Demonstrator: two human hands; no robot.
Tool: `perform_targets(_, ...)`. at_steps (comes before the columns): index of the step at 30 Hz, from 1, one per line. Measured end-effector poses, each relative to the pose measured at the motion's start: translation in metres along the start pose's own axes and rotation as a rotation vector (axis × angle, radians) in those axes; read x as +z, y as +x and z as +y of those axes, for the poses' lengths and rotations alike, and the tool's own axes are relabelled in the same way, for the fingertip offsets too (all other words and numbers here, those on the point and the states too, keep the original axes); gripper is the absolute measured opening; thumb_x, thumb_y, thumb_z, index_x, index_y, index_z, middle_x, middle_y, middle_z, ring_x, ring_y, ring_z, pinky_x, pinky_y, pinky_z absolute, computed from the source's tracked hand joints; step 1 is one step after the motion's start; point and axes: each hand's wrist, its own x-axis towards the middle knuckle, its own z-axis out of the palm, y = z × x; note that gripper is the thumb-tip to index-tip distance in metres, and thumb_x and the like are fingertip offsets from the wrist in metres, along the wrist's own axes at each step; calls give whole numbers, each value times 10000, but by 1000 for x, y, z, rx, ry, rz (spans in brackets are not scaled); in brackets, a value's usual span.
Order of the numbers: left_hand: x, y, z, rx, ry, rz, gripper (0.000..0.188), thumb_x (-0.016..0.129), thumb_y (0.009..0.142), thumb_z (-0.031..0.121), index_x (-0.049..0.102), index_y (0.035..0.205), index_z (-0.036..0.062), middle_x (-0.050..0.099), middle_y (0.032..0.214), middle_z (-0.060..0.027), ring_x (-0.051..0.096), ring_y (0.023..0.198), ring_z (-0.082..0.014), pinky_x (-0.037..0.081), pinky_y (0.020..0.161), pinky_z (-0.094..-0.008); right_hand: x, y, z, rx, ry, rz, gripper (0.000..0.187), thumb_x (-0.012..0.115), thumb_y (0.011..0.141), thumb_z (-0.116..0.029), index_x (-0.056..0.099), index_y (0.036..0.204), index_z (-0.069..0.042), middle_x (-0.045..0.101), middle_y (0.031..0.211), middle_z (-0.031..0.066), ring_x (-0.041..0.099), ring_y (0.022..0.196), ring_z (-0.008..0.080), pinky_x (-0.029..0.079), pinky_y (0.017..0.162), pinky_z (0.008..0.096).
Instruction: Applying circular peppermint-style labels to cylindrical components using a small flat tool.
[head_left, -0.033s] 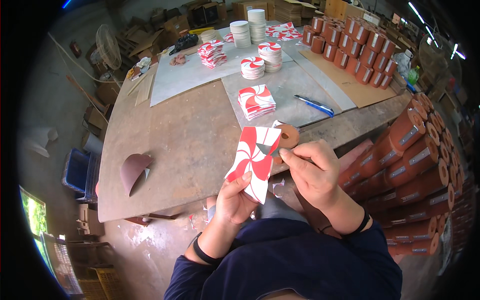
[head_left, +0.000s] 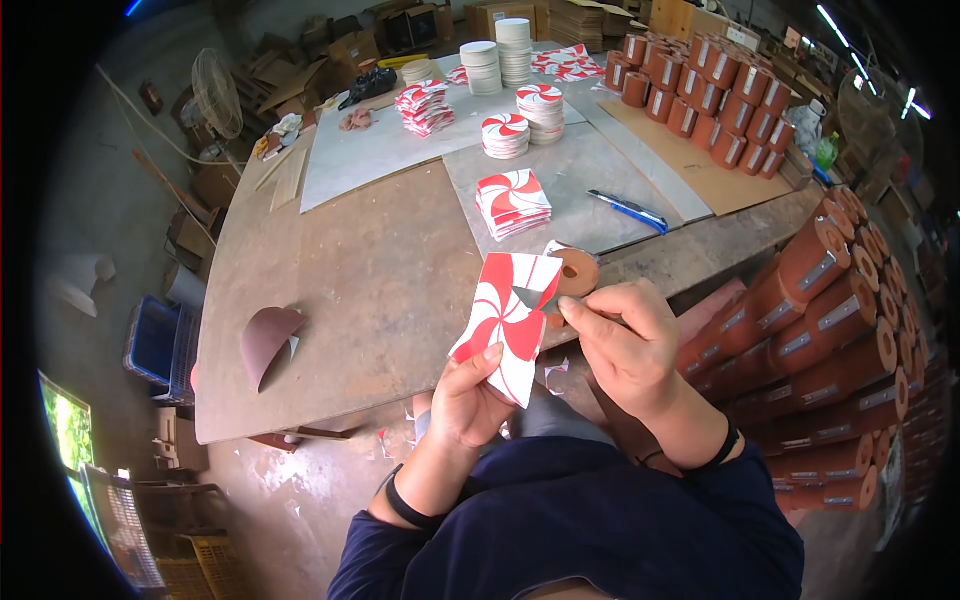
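Observation:
My left hand grips a red-and-white swirl-printed sheet from below, thumb on its printed face. Near the sheet's upper right, a curved edge strip stands apart from the round swirl, leaving a dark gap. My right hand is closed in a pinch at that strip; the fingertips hide exactly what lies between them. Just beyond the hands, a brown roll with a hole in its end sits by the table edge. Farther off lies a stack of square swirl-printed sheets.
A blue utility knife lies right of the square stack. Round swirl-topped stacks and white disc stacks stand farther back. Brown cylinders fill the back right; more are piled beside my right arm. A curved brown piece rests left.

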Motion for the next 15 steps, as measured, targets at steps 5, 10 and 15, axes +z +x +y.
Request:
perform_targets(5, 3, 3, 1, -13, 36, 47, 364, 531, 860, 105, 452, 1200, 3, 617, 1019, -126, 617, 851, -241, 514, 767, -405, 1, 0, -1, 13, -7, 5, 369, 654, 591, 81, 683, 940, -36, 557, 773, 36, 488, 629, 180, 368, 537, 282)
perform_targets(10, 15, 3, 1, -5, 41, 157, 274, 505, 877, 123, 495, 1122, 2, 654, 868, -127, 652, 653, -243, 556, 555, -383, -4, -1, -7, -21, -3, -31, 332, 672, 595, 78, 684, 912, -21, 547, 783, 42, 500, 647, 199, 380, 537, 292)
perform_targets(15, 3, 2, 4, -36, -101, 38, 385, 538, 863, 42, 424, 1220, -46, 590, 1113, -161, 617, 973, -263, 510, 859, -382, -5, -3, -5, -32, -2, -30, 320, 685, 597, 77, 685, 903, -14, 544, 790, 49, 502, 652, 208, 389, 531, 295)
